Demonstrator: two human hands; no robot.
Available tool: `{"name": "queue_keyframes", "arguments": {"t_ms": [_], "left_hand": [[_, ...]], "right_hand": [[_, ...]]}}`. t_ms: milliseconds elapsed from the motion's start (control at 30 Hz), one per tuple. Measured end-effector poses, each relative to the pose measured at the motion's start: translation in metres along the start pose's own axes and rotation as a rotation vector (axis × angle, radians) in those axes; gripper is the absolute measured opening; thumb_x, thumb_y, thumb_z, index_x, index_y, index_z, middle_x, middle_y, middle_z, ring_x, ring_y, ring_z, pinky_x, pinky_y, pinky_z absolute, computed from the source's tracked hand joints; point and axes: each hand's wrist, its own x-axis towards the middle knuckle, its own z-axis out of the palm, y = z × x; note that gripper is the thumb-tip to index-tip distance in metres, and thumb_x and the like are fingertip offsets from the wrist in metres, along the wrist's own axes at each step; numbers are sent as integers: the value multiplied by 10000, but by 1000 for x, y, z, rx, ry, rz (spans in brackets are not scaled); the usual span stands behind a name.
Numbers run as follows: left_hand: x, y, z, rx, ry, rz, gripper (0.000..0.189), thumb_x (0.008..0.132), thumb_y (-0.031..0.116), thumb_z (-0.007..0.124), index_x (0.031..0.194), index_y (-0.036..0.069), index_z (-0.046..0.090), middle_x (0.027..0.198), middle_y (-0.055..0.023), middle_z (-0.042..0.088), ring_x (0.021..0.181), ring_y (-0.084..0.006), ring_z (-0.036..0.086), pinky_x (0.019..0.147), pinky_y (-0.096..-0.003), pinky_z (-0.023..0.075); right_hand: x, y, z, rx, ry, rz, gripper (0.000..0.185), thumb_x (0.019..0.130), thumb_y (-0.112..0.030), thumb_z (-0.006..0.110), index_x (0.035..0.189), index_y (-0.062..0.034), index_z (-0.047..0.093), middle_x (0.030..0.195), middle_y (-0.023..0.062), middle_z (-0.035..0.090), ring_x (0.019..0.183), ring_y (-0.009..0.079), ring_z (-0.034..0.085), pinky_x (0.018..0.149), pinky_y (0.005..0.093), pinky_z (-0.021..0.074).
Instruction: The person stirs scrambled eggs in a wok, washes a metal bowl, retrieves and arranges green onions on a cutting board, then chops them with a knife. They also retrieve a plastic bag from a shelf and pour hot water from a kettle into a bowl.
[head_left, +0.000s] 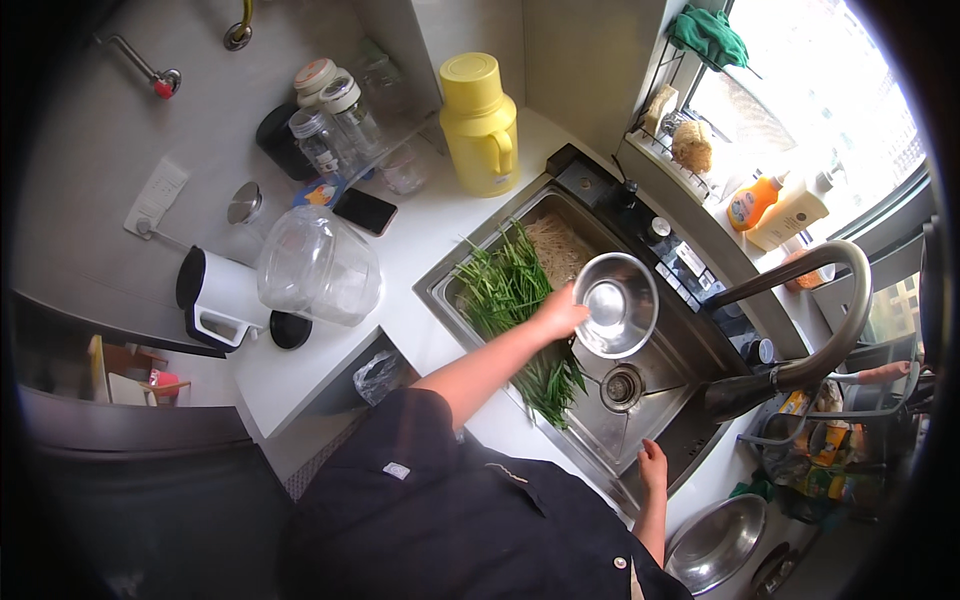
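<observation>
My left hand (561, 313) grips the rim of a shiny stainless steel bowl (619, 300), held tilted over the sink with its inside facing me. No food shows inside the bowl. Below and left of it, a heap of long green leafy stalks (504, 281), like chives, lies along the near left side of the steel sink (600, 420). Thin tan strands (556, 244), possibly noodles, lie in the sink's far left corner. The round drain (622, 387) shows under the bowl. My right hand (653, 465) hovers near the sink's right end, fingers loosely bent, holding nothing.
A curved faucet (855, 300) arches over the sink's right side. A larger steel basin (716, 540) stands on the right. Leftward are a yellow thermos (480, 127), a phone (365, 211), a clear plastic container (319, 266) and a white kettle (225, 300). Bottles (756, 202) line the windowsill.
</observation>
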Motion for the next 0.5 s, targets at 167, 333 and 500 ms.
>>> {"name": "queue_keyframes", "arguments": {"t_ms": [167, 333, 500], "left_hand": [[-15, 20, -44, -516, -165, -225, 328, 859, 82, 562, 1183, 33, 584, 981, -80, 680, 809, -181, 679, 635, -319, 576], [56, -10, -70, -741, 188, -227, 279, 918, 92, 494, 1195, 61, 495, 1016, -80, 620, 831, -198, 640, 574, -345, 572], [159, -4, -107, -654, 493, -256, 268, 928, 90, 501, 1187, 24, 474, 1056, -133, 605, 798, -222, 645, 573, -323, 580]], "right_hand": [[1, 10, 8, -139, 19, -48, 415, 836, -106, 575, 1242, -26, 596, 1195, 146, 641, 1034, 236, 635, 907, 330, 495], [-2, 2, 10, -176, 67, -76, 398, 835, -129, 574, 1224, -54, 615, 1183, 155, 630, 1012, 258, 645, 903, 345, 502], [-13, -10, 16, -207, 67, -88, 383, 828, -139, 576, 1198, -53, 626, 1155, 173, 622, 1005, 276, 643, 891, 356, 507]]}}
